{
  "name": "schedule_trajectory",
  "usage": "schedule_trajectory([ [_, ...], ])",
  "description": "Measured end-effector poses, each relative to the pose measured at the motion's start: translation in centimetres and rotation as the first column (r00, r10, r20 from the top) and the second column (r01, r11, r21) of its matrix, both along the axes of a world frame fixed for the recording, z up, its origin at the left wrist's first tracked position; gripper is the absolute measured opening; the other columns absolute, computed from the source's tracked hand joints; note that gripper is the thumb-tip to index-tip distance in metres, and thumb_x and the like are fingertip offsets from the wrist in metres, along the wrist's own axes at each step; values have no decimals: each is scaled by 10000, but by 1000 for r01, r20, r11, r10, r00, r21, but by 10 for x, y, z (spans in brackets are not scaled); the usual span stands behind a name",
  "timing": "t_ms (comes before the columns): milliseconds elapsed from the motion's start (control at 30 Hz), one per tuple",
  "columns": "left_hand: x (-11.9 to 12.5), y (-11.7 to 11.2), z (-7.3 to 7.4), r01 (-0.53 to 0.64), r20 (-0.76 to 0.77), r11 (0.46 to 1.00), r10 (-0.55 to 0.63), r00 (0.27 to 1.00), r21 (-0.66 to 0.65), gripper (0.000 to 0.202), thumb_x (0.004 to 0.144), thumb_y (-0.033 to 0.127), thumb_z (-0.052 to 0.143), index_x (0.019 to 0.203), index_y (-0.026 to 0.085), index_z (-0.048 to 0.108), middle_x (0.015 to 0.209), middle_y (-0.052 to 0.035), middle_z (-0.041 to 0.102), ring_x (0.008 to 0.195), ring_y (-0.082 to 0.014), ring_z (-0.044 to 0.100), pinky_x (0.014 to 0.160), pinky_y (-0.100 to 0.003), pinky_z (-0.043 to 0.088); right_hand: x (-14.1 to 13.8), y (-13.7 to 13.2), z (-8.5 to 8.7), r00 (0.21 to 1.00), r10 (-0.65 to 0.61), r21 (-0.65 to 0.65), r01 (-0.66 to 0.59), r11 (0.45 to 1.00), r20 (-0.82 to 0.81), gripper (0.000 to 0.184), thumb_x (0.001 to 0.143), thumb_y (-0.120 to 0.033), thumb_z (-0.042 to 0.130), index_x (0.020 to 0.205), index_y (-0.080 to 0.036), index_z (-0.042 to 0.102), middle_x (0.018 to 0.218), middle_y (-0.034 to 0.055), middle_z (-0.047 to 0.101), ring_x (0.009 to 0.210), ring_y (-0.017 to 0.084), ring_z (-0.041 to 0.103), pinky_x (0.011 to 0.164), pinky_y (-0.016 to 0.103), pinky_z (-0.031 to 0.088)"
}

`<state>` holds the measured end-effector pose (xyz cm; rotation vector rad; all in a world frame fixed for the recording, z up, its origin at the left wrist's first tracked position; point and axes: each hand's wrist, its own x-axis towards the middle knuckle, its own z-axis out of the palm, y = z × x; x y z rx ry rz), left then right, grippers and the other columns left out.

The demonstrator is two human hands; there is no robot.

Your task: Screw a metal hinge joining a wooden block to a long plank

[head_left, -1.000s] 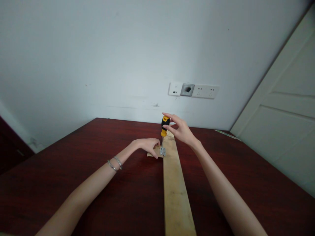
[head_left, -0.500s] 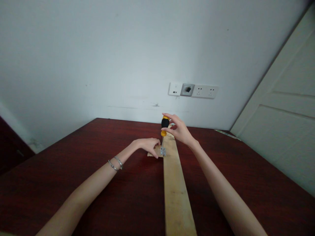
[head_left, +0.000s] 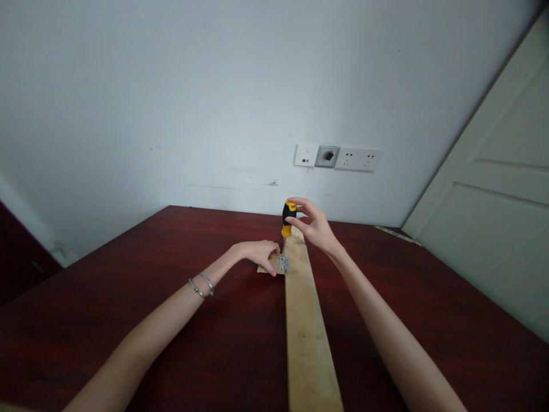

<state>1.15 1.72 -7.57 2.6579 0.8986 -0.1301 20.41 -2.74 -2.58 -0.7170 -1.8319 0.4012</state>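
Observation:
A screwdriver [head_left: 289,216] with a yellow and black handle stands nearly upright, its thin shaft pointing down at a silver metal hinge [head_left: 285,264]. The fingers and thumb of my right hand [head_left: 315,225] are closed on its handle. The hinge spans the joint between a long pale wooden plank [head_left: 305,320] and a small flat wood piece [head_left: 266,269] on the plank's left. My left hand [head_left: 259,253] grips that small piece, thumb on the near side and fingers on the far side, close to the hinge. The screwdriver's tip is too small to make out.
The dark red-brown tabletop [head_left: 206,343] reaches back to a pale wall. Wall sockets [head_left: 358,159] and switch plates sit above the table's back edge. A thin flat strip [head_left: 397,235] lies at the back right, beside a white panelled door [head_left: 501,189].
My right hand has shifted its hold on the screwdriver handle: the thumb is now higher, and the handle leans slightly more to the right. My left hand has stayed in place.

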Motion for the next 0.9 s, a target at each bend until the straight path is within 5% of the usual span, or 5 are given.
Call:
schedule_trajectory([
  [900, -2, 4, -5, 19, 41, 1000, -19, 999, -5, 694, 582, 558, 740, 1107, 144, 553, 1011, -88, 610, 853, -223, 569, 688, -274, 413, 0, -9, 6, 985, -72, 103, 56, 993, 155, 469, 834, -284, 589, 1294, -309, 497, 1238, 76, 518, 1000, 201, 575, 702, 318, 580],
])
